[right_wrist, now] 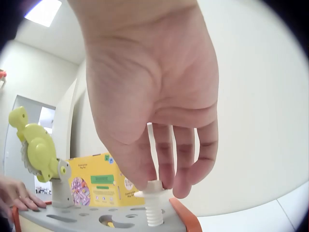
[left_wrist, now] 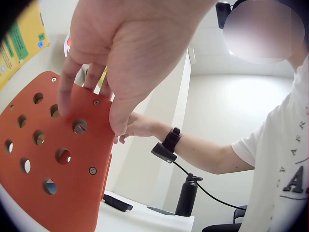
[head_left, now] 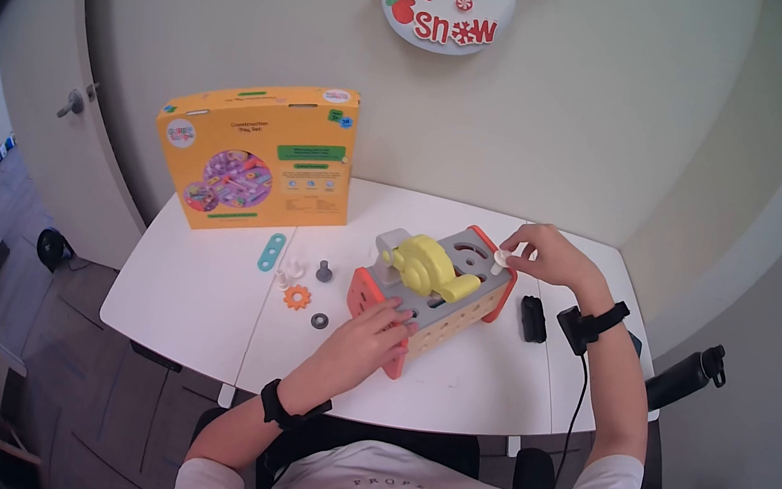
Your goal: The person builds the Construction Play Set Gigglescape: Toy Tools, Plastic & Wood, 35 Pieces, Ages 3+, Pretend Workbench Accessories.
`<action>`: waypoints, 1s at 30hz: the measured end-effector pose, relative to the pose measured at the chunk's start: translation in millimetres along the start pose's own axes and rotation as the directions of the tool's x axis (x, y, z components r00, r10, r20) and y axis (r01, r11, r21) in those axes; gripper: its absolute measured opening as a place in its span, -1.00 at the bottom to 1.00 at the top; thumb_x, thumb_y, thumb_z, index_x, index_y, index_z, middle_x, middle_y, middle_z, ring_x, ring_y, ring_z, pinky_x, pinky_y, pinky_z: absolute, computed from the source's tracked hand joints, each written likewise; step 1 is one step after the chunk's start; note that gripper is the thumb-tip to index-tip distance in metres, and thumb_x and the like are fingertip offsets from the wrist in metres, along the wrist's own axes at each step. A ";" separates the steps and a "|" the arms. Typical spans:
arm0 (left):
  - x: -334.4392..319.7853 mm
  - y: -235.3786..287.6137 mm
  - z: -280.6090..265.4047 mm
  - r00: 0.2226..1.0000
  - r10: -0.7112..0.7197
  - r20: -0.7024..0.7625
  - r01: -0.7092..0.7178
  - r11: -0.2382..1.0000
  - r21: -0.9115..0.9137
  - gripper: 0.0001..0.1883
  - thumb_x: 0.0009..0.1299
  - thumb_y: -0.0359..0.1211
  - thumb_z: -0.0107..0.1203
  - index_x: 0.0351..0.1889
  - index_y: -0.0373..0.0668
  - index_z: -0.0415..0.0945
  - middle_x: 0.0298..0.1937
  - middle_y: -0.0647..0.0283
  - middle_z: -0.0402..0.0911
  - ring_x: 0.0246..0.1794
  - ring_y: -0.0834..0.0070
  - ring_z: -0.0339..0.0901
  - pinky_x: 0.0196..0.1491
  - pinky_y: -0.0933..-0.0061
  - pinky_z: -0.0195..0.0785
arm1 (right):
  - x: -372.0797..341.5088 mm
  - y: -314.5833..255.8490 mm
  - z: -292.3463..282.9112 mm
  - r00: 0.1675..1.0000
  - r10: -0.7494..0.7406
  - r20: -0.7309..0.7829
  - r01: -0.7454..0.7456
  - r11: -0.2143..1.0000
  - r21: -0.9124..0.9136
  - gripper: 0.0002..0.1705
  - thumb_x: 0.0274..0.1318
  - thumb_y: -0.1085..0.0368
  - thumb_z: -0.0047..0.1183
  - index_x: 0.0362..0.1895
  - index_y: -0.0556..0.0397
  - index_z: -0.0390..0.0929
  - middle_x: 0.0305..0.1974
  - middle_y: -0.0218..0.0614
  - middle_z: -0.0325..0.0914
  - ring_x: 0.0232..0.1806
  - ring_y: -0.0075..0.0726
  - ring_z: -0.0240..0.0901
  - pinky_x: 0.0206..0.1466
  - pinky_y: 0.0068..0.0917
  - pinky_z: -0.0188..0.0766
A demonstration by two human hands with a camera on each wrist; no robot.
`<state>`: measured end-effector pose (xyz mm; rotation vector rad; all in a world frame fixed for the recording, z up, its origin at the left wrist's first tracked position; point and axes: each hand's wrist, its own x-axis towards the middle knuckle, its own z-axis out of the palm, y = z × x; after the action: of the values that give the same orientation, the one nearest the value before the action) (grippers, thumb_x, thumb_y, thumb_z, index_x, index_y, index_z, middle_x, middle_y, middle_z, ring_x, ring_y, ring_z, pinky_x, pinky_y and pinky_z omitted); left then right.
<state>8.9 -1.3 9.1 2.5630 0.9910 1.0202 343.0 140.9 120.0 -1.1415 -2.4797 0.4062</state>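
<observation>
My right hand [head_left: 551,256] pinches a white plastic bolt [right_wrist: 154,213] by its head between thumb and fingertips. The threaded shank points down at the grey perforated top [right_wrist: 87,211] of a toy workbench, near its right end. On the other end, my left hand [head_left: 364,342] rests with extended fingers on the top, beside the orange end panel [left_wrist: 72,203]. In the left wrist view its thumb lies at that panel's edge. A yellow-green toy circular saw [head_left: 423,266] stands on the bench between the hands, on a grey mount [right_wrist: 61,191].
Left of the bench lie a teal strip [head_left: 271,252], white bolts [head_left: 292,270], a grey bolt [head_left: 324,272], an orange gear [head_left: 297,297] and a grey ring [head_left: 320,321]. Behind stands a yellow box [head_left: 316,203]. A black object [head_left: 532,319] and black bottle [head_left: 679,381] are at right.
</observation>
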 end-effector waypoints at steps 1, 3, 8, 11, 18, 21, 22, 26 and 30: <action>-0.1 -0.5 0.2 1.000 0.001 0.000 -0.001 1.000 0.001 -0.75 0.39 -0.43 0.31 -0.01 -0.28 0.62 0.28 0.05 0.57 0.48 0.00 0.39 0.42 0.10 0.41 | -0.3 -1.7 -0.1 0.998 0.065 0.021 -0.064 0.996 -0.065 -0.43 0.33 -0.14 0.23 -0.29 0.21 0.72 -0.40 -0.07 0.69 -0.35 -0.03 0.64 -0.18 -0.14 0.59; -0.1 -0.9 0.9 1.000 0.006 -0.005 -0.006 1.000 0.006 -0.75 0.39 -0.43 0.31 -0.01 -0.28 0.62 0.28 0.05 0.57 0.48 0.00 0.39 0.42 0.10 0.41 | 4.3 -8.8 4.3 0.980 0.191 0.053 -0.177 0.964 -0.198 -0.45 0.33 -0.12 0.24 -0.29 0.21 0.72 -0.39 -0.06 0.69 -0.35 -0.03 0.64 -0.16 -0.14 0.60; -0.4 -0.4 1.0 1.000 0.009 -0.009 -0.009 1.000 0.015 -0.75 0.39 -0.44 0.32 0.00 -0.28 0.62 0.28 0.05 0.57 0.48 0.01 0.40 0.42 0.10 0.41 | 15.3 -21.6 18.4 0.914 0.406 -0.023 -0.357 0.774 -0.523 -0.56 0.32 -0.05 0.28 -0.23 0.12 0.76 -0.40 -0.13 0.69 -0.33 -0.18 0.65 -0.29 -0.20 0.53; -0.2 -0.9 0.6 1.000 0.003 0.004 -0.003 1.000 0.010 -0.75 0.38 -0.44 0.32 0.00 -0.28 0.63 0.28 0.04 0.57 0.48 0.02 0.40 0.42 0.10 0.41 | 5.9 -23.4 1.8 0.950 0.309 -0.051 -0.306 0.881 -0.362 -0.60 0.31 -0.01 0.29 -0.16 0.10 0.76 -0.38 -0.14 0.69 -0.32 -0.18 0.65 -0.27 -0.21 0.55; -0.9 -3.0 2.1 0.999 0.037 -0.016 -0.036 0.998 0.049 -0.60 0.36 -0.41 0.30 0.16 -0.27 0.63 0.20 0.05 0.60 0.45 -0.01 0.43 0.38 0.14 0.45 | 2.8 -5.0 5.3 0.980 0.184 0.077 -0.164 0.963 -0.213 -0.67 0.23 0.11 0.35 -0.12 0.12 0.76 -0.36 -0.16 0.71 -0.36 -0.16 0.64 -0.23 -0.26 0.55; -0.7 -1.1 0.7 0.999 0.033 -0.009 -0.032 0.998 0.050 -0.59 0.36 -0.42 0.30 0.17 -0.28 0.62 0.21 0.04 0.59 0.45 -0.02 0.42 0.39 0.13 0.44 | 5.2 -14.5 6.1 0.974 0.223 0.035 -0.203 0.933 -0.297 -0.64 0.28 0.06 0.31 -0.24 0.15 0.76 -0.44 -0.11 0.68 -0.42 -0.12 0.62 -0.25 -0.23 0.55; -0.6 -1.0 0.9 0.999 0.034 -0.006 -0.034 0.998 0.054 -0.59 0.36 -0.42 0.30 0.17 -0.28 0.62 0.22 0.04 0.59 0.45 -0.02 0.42 0.39 0.13 0.44 | 6.7 -15.5 9.7 0.966 0.257 0.020 -0.237 0.917 -0.322 -0.61 0.30 0.03 0.30 -0.29 0.16 0.76 -0.47 -0.08 0.67 -0.43 -0.10 0.61 -0.26 -0.22 0.54; -1.0 -2.1 1.9 0.999 0.037 -0.007 -0.036 0.998 0.057 -0.59 0.36 -0.42 0.29 0.18 -0.28 0.61 0.23 0.04 0.59 0.45 -0.02 0.42 0.40 0.12 0.42 | 8.3 -20.4 22.5 0.934 0.354 -0.050 -0.338 0.827 -0.450 -0.50 0.33 -0.05 0.26 -0.40 0.17 0.74 -0.54 0.00 0.62 -0.46 -0.04 0.60 -0.30 -0.19 0.53; -1.8 -1.8 0.5 0.999 0.042 -0.010 -0.042 0.998 0.054 -0.59 0.36 -0.42 0.30 0.18 -0.28 0.61 0.23 0.03 0.58 0.45 -0.02 0.42 0.40 0.13 0.43 | 4.2 -29.7 6.0 0.936 0.344 -0.079 -0.348 0.860 -0.374 -0.50 0.34 -0.06 0.24 -0.38 0.16 0.76 -0.54 0.00 0.63 -0.45 -0.03 0.61 -0.30 -0.17 0.55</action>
<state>7.3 -1.1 7.0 2.6353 0.9845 1.0330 318.2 124.8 127.7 -1.7552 -2.4045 -0.0015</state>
